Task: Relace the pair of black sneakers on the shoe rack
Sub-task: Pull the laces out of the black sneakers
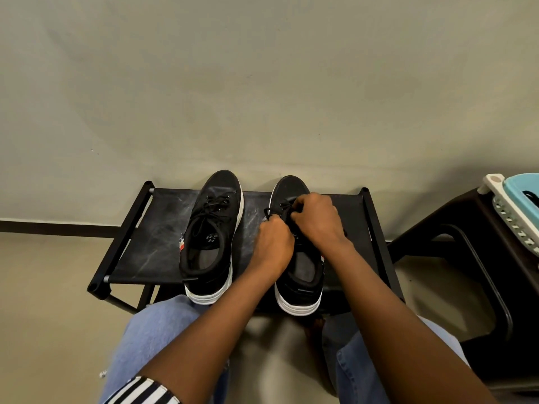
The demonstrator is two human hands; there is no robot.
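Lace (272, 210) ends sit pinched in both fists: my left hand (275, 240) nearer me, my right hand (316, 217) farther along, over the eyelets. That sneaker (300, 275) lies on the shoe rack (151, 234), toe pointing away from me, so I judge the pull runs back toward me.

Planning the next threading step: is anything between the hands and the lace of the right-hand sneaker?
Nothing visible. The left hand and right hand hold the lace of the right-hand sneaker; the other sneaker stands apart beside it.
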